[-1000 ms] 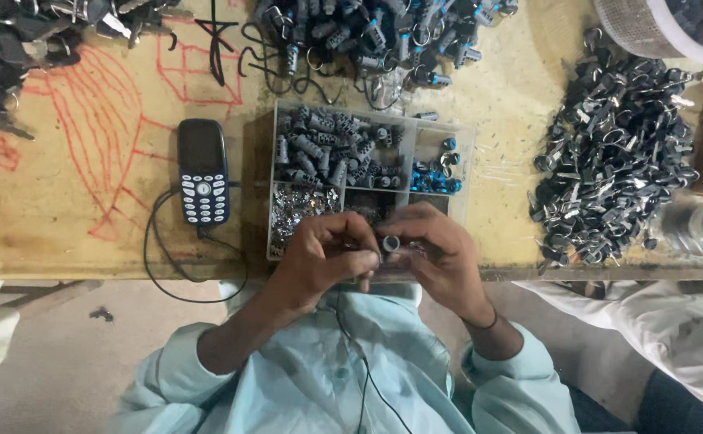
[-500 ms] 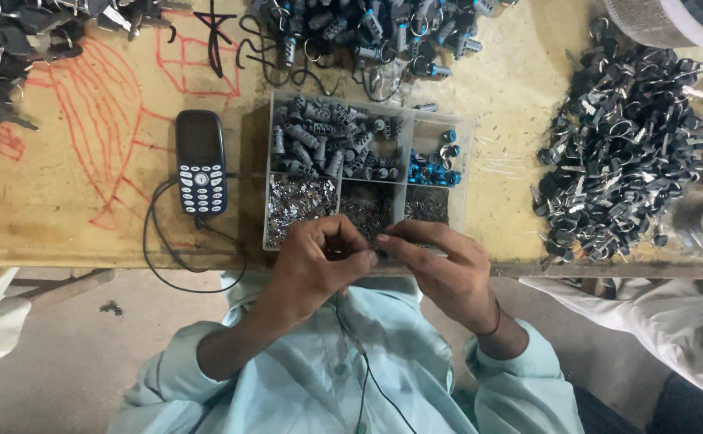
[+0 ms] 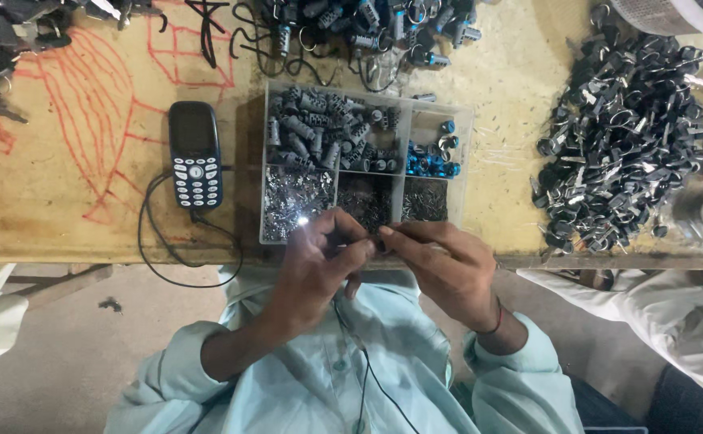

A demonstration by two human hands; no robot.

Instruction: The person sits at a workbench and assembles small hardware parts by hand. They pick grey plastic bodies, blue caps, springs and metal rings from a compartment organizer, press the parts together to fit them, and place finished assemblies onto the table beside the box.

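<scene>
My left hand (image 3: pixel 315 265) and my right hand (image 3: pixel 448 269) meet at the table's near edge, just in front of a clear compartment box (image 3: pixel 464 173). Between the fingertips of both hands I pinch a small dark metal part (image 3: pixel 380 239), mostly hidden by the fingers. A bright glint shows at my left fingertips. The box holds grey cylinders (image 3: pixel 319 133), blue pieces (image 3: pixel 428 161) and small silvery bits (image 3: pixel 295 197).
A dark keypad phone (image 3: pixel 195 154) with a black cable (image 3: pixel 166 257) lies left of the box. A heap of metal clips (image 3: pixel 621 133) fills the right side, with more dark parts along the far edge (image 3: pixel 367 28). Another person's white sleeve (image 3: pixel 673 313) is at the right.
Both hands stay joined on the small part; the fingers have shifted around it, with my right fingers now stretched flatter toward the left hand.
</scene>
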